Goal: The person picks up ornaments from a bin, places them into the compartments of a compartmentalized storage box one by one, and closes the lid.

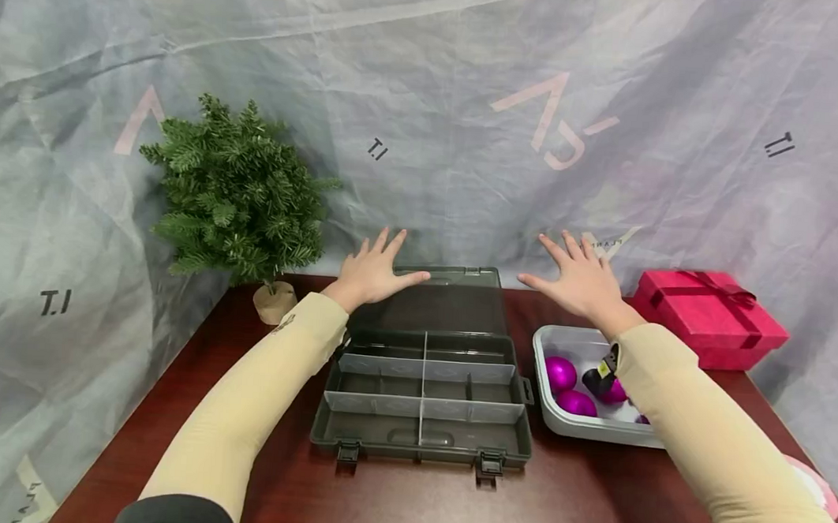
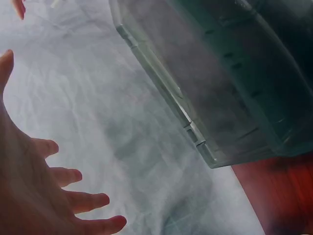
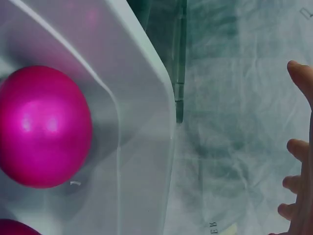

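Note:
Both hands are held up with spread fingers and nothing in them. My left hand is over the left side of the raised lid of a dark clear plastic divider box. In the left wrist view that lid lies to the right of the fingers. My right hand is above the back of a white plastic bin, right of the box. Inside the bin are several shiny magenta balls, one large ball filling much of the right wrist view. The box's divided compartments show no contents.
A small artificial fir tree with a wrapped base stands at the back left. Behind the bin sits a red gift box with a dark ribbon. A pink-rimmed item is partly hidden by the right sleeve. Grey printed cloth hangs behind the table.

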`<state>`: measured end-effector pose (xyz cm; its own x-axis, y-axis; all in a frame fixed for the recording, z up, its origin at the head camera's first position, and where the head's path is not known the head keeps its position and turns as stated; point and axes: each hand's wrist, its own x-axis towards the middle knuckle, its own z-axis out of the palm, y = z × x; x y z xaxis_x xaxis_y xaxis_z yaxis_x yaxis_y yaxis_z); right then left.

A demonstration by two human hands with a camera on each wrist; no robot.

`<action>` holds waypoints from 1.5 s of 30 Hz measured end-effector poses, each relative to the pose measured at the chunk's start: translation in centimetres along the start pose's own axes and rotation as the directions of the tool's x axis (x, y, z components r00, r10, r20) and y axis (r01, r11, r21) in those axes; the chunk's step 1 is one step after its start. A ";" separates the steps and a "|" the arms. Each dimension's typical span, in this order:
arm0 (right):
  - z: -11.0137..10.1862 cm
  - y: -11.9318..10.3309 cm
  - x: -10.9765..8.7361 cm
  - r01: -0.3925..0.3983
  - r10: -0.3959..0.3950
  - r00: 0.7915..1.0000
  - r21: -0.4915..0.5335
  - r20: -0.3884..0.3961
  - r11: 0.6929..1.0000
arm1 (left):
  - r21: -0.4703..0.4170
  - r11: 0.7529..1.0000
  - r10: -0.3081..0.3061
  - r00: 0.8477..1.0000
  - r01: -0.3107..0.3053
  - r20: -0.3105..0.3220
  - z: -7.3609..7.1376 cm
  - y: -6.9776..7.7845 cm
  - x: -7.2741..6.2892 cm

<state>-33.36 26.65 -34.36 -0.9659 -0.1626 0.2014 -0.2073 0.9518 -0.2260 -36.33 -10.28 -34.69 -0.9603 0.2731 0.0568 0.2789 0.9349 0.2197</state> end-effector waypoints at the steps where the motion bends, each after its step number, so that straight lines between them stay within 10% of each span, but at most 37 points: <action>1: -0.1 0.0 -0.3 0.003 -0.003 1.000 0.015 -0.007 1.000 | -0.006 1.000 0.010 1.000 -0.010 -0.001 -0.1 -0.1 -0.3; 11: -1.3 -0.6 -4.4 0.036 -0.017 0.996 0.232 -0.083 0.972 | -0.148 0.983 0.098 0.994 -0.104 -0.051 -1.4 -2.1 -5.7; 18: -2.5 -1.0 -7.9 0.111 -0.083 0.993 0.448 -0.081 0.887 | -0.327 0.936 0.132 0.991 -0.127 -0.008 -2.3 -5.3 -10.4; 24: -1.4 0.5 -10.1 0.124 -0.156 0.988 0.507 0.021 0.853 | -0.582 0.811 0.035 0.987 0.062 0.154 -1.1 -9.3 -13.8; 31: 2.2 2.9 -11.5 0.071 -0.173 0.975 0.537 0.140 0.840 | -0.737 0.629 0.000 0.947 0.249 0.320 3.4 -11.8 -14.4; 38: 4.2 2.8 -11.1 0.104 -0.169 0.977 0.409 0.127 0.906 | -0.821 0.487 0.084 0.920 0.298 0.383 6.2 -12.6 -14.5; 45: 5.1 2.4 -10.8 0.144 -0.187 0.979 0.357 0.087 0.923 | -0.875 0.401 0.174 0.915 0.272 0.364 7.2 -12.7 -14.6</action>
<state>-24.21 29.42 -41.91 -0.9200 -0.3594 0.1564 -0.3860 0.7621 -0.5198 -25.81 -24.53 -45.34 -0.8275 0.4953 -0.2645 -0.1552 0.2509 0.9555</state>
